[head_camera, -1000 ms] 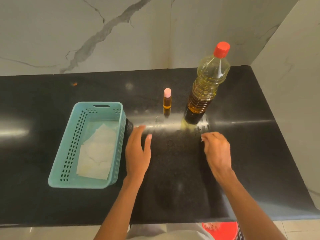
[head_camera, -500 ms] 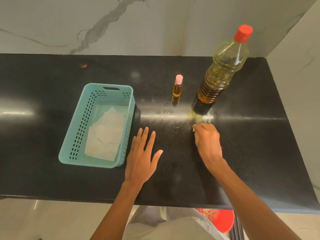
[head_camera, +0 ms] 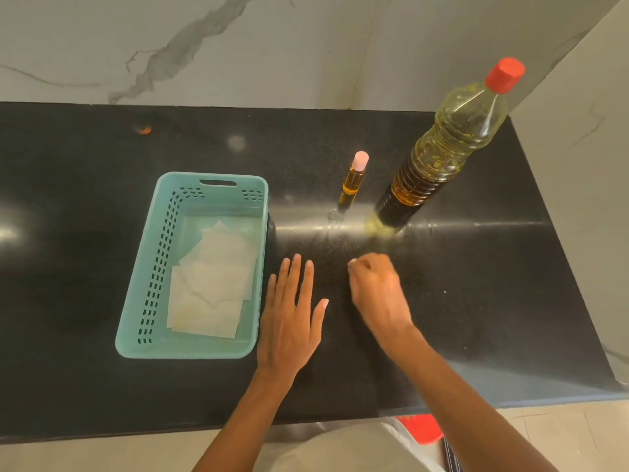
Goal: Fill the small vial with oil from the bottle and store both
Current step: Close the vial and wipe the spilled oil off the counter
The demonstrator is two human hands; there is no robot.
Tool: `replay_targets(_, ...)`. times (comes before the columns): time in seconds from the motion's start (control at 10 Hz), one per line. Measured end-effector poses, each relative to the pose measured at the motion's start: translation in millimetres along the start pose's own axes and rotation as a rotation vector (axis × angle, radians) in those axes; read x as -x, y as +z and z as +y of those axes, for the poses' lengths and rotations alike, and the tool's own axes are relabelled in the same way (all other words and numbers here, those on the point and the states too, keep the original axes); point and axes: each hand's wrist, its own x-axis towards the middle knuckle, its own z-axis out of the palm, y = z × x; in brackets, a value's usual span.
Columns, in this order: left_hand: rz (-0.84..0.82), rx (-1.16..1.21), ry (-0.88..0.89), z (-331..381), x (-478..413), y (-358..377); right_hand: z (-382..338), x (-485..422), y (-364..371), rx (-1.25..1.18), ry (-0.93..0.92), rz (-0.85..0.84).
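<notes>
The small vial with a pink cap stands upright on the black counter, holding amber oil. To its right stands the tall oil bottle with its red cap on. My left hand lies flat on the counter, fingers spread, just right of the basket and holding nothing. My right hand is curled into a fist, knuckles down on the counter in front of the vial and bottle. A small pale bit shows at its fingertips; I cannot tell what it is. Neither hand touches the vial or bottle.
A teal perforated basket sits left of my hands with folded white paper sheets in its bottom. Marble walls close the back and right side. Oily smears shine near the bottle's base. A red object shows below the counter's front edge.
My right fist has slid left across the counter, over a small oil ring seen before. My left hand has drawn back from the basket's corner and spread flat. The view shifted.
</notes>
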Motion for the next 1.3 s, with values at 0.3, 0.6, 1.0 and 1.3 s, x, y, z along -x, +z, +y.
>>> replay_targets(0.3,0.017,0.080,0.004,1,-1,-2,55,-6,-38,0.124,0.241,0.179)
replay_targets(0.6,0.027,0.135,-0.006,0,-1,0,71,15,-49,0.038,0.210,-0.003)
replay_targets(1.0,0.067,0.186,-0.006,-1,-1,0,77,7,-42,-0.127,0.091,0.053)
replay_targets(1.3,0.078,0.172,-0.012,0,-2,1,48,-22,-25,-0.116,0.053,-0.067)
